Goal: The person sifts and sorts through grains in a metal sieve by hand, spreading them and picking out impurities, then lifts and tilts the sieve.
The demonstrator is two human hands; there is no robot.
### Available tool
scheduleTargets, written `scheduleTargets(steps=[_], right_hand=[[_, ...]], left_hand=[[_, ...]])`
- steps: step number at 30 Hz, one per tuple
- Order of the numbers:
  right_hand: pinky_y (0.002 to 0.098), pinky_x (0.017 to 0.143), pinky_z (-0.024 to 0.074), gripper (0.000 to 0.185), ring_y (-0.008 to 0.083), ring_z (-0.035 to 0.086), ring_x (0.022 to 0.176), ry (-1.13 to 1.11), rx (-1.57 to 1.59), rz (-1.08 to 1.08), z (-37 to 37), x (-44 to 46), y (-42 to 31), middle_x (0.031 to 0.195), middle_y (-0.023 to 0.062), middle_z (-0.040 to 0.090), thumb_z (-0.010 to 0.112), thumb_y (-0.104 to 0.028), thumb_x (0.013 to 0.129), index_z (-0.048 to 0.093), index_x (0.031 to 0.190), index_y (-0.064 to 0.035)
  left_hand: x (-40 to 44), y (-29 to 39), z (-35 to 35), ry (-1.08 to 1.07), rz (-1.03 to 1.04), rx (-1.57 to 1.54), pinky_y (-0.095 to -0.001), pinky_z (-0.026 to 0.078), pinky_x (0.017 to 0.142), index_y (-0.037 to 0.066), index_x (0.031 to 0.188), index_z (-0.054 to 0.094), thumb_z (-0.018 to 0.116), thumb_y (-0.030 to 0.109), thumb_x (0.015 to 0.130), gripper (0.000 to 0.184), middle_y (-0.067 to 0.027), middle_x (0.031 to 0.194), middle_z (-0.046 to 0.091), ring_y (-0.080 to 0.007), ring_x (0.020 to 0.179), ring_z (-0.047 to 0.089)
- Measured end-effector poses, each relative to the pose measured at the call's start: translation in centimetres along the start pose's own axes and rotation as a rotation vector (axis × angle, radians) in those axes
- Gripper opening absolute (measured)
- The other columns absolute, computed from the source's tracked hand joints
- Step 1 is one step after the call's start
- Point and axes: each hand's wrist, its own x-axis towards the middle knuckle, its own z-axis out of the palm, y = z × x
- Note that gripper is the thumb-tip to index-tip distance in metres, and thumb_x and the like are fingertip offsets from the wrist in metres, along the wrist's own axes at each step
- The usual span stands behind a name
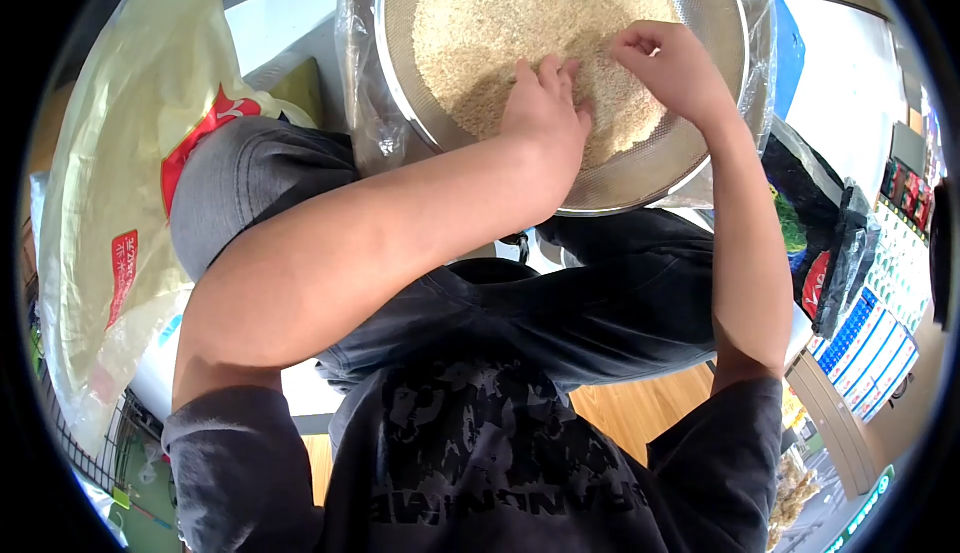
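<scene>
A wide round metal sieve with a fine mesh holds a layer of pale, rice-like grain. My left hand rests on the near part of the grain, its fingers stretched out and a little apart, the tips touching it. To its right, over the grain's right side, my right hand has its thumb and fingers curled together in a pinch. Whether anything small sits between those fingertips is too small to make out. Under and around the sieve shows a clear plastic bag.
A large yellowish sack with red print stands at the left. On the right lie a dark printed bag and blue-and-white boxes. My knees are just below the sieve, above a wooden floor.
</scene>
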Motion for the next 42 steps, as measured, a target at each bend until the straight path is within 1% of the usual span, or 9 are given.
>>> scheduleTargets(steps=[1,3,6,15,20,22,29,38,42], right_hand=[[0.0305,0.063,0.0490,0.020,0.0140,0.060,0.066,0.001,-0.006,0.000,-0.9,-0.3,-1.1,0.075,0.0014,0.066,0.070,-0.023,0.093,0.074,0.095,-0.0038],[0.0243,0.056,0.0418,0.018,0.0045,0.052,0.062,-0.137,0.179,0.293,-3.2,-1.2,-3.2,0.072,-0.0040,0.061,0.069,-0.022,0.095,0.075,0.099,-0.0052],[0.0208,0.052,0.0352,0.017,0.0014,0.045,0.057,-0.141,0.416,0.370,-4.9,-2.1,-2.8,0.072,-0.0060,0.059,0.067,-0.019,0.097,0.074,0.103,-0.0055],[0.0198,0.049,0.0314,0.019,0.0013,0.042,0.058,-0.080,0.783,0.370,-9.7,-6.3,0.8,0.076,-0.0066,0.057,0.065,-0.016,0.098,0.074,0.108,-0.0029],[0.0215,0.048,0.0307,0.015,0.0038,0.039,0.056,0.146,0.813,0.452,-11.5,-7.7,5.2,0.072,-0.0065,0.051,0.064,-0.016,0.097,0.072,0.097,-0.0038],[0.0214,0.051,0.0321,0.020,0.0038,0.040,0.059,0.251,0.760,0.602,-11.8,-7.9,6.8,0.075,-0.0077,0.049,0.062,-0.019,0.099,0.070,0.108,-0.0032],[0.0230,0.053,0.0343,0.019,0.0053,0.041,0.061,0.319,0.766,0.689,-11.6,-7.8,8.6,0.080,-0.0069,0.049,0.062,-0.019,0.099,0.074,0.104,-0.0056],[0.0219,0.052,0.0319,0.023,0.0047,0.037,0.056,0.410,0.488,0.543,-10.6,-6.5,7.5,0.071,-0.0079,0.048,0.070,-0.028,0.096,0.074,0.104,-0.0075],[0.0222,0.054,0.0370,0.026,0.0051,0.046,0.061,0.380,0.349,0.428,-9.6,-5.7,6.5,0.075,-0.0059,0.055,0.071,-0.031,0.097,0.073,0.105,-0.0065]], left_hand=[[0.0,0.0,-0.1,-0.018,0.011,-0.020,-0.0500,0.031,0.119,0.009,0.164,0.028,0.075,0.024,0.087,0.092,-0.0284,0.168,0.023,-0.0424,0.154,0.028],[-0.1,0.1,-0.1,-0.012,0.007,-0.005,-0.0501,0.031,0.119,0.009,0.164,0.029,0.075,0.023,0.087,0.091,-0.0287,0.168,0.023,-0.0430,0.154,0.028],[0.1,0.3,0.3,0.005,0.000,-0.023,-0.0504,0.030,0.119,0.009,0.163,0.030,0.074,0.022,0.088,0.088,-0.0292,0.167,0.023,-0.0438,0.154,0.028],[1.4,0.8,2.3,0.086,-0.020,0.004,-0.0508,0.029,0.121,0.014,0.163,0.032,0.061,0.030,0.099,0.072,-0.0282,0.168,0.023,-0.0430,0.155,0.026],[0.9,0.7,1.9,0.089,0.003,0.044,-0.0506,0.029,0.121,0.014,0.163,0.031,0.057,0.038,0.103,0.070,-0.0285,0.168,0.023,-0.0435,0.154,0.027],[1.0,0.7,2.0,0.091,0.003,0.061,-0.0508,0.029,0.121,0.014,0.163,0.032,0.058,0.038,0.102,0.071,-0.0285,0.167,0.023,-0.0442,0.153,0.028],[1.0,0.6,2.5,0.140,0.012,0.066,-0.0509,0.031,0.120,0.013,0.162,0.034,0.060,0.037,0.101,0.071,-0.0303,0.165,0.027,-0.0458,0.151,0.033],[1.6,0.6,3.6,0.202,0.028,0.116,-0.0502,0.034,0.119,0.011,0.159,0.040,0.059,0.022,0.098,0.065,-0.0319,0.162,0.033,-0.0461,0.146,0.041],[1.5,0.6,1.9,0.144,0.035,0.075,-0.0499,0.043,0.108,0.009,0.145,0.055,0.059,0.019,0.096,0.050,-0.0271,0.144,0.055,-0.0379,0.129,0.058]])
